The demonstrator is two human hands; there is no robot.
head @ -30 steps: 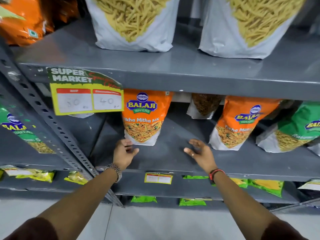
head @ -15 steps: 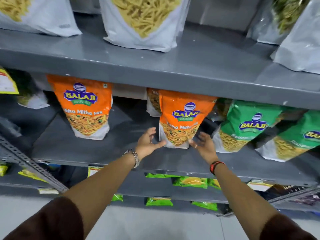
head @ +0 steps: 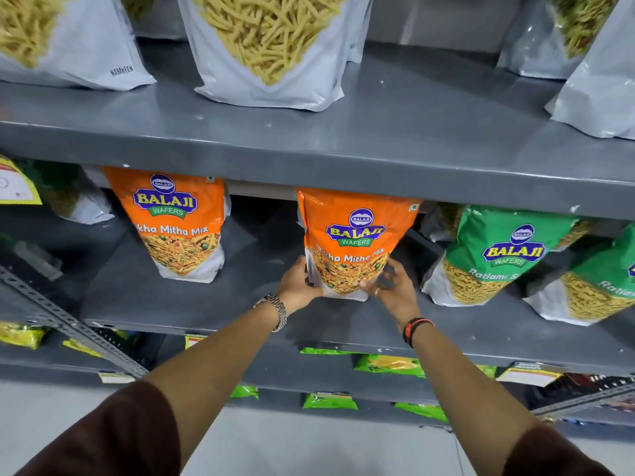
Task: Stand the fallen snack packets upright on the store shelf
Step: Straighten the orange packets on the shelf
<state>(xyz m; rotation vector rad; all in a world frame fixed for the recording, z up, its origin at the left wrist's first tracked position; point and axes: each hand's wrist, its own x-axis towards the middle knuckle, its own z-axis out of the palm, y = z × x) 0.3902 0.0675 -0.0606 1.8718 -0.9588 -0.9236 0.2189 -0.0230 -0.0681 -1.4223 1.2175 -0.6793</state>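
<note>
An orange snack packet [head: 357, 235] stands upright at the middle of the grey shelf [head: 192, 304]. My left hand [head: 298, 286] grips its lower left edge and my right hand [head: 391, 290] grips its lower right corner. A second orange packet [head: 178, 221] stands upright to the left. Two green packets [head: 494, 255] [head: 598, 286] lean to the right of it, their tops tipped back under the shelf above.
White packets of yellow sticks [head: 268, 46] line the upper shelf [head: 378, 156]. A yellow price tag [head: 17, 187] hangs at the far left. A slotted metal upright [head: 68, 321] crosses the lower left. Small green and yellow packets [head: 388, 365] lie on lower shelves.
The view shifted right from the first orange packet. Both hands travelled right to the middle orange packet and closed on its lower sides.
</note>
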